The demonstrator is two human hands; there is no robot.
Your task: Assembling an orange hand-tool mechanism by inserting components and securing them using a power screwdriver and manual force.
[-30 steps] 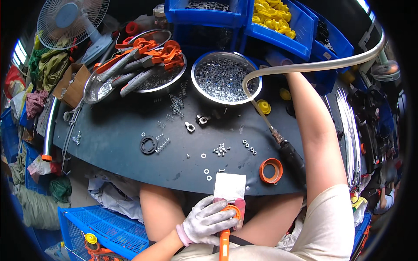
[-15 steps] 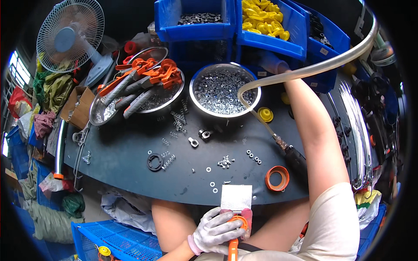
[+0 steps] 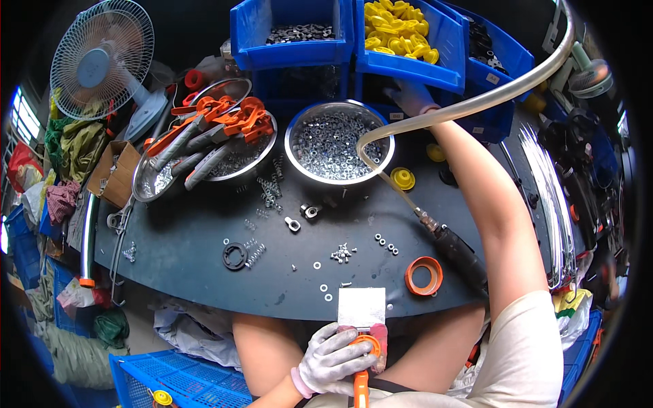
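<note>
My left hand (image 3: 333, 360), in a whitish glove, is closed around an orange tool part (image 3: 361, 389) with a round orange head, low in front of my lap. Just beyond it, at the table's front edge, sits a pale square plate (image 3: 362, 307); worn pink-red pads flank the space below it. My right arm stretches far forward. My right hand (image 3: 413, 100), also gloved, is at the mouth of a lower blue bin, under the bin of yellow caps (image 3: 401, 30). Its fingers look extended, partly in shadow; no item shows in them.
A steel bowl of nuts (image 3: 340, 143) stands mid-table under a clear hose (image 3: 469, 112) leading to a dark air tool (image 3: 459, 255). Left are orange-headed grey tools (image 3: 211, 153) across bowls. Springs (image 3: 256, 253), screws (image 3: 343, 253) and an orange ring (image 3: 423, 276) lie nearer.
My right hand shows more at the bin's mouth, with its fingers now visible. The whole view has shifted slightly. My left hand keeps its hold on the orange tool part.
</note>
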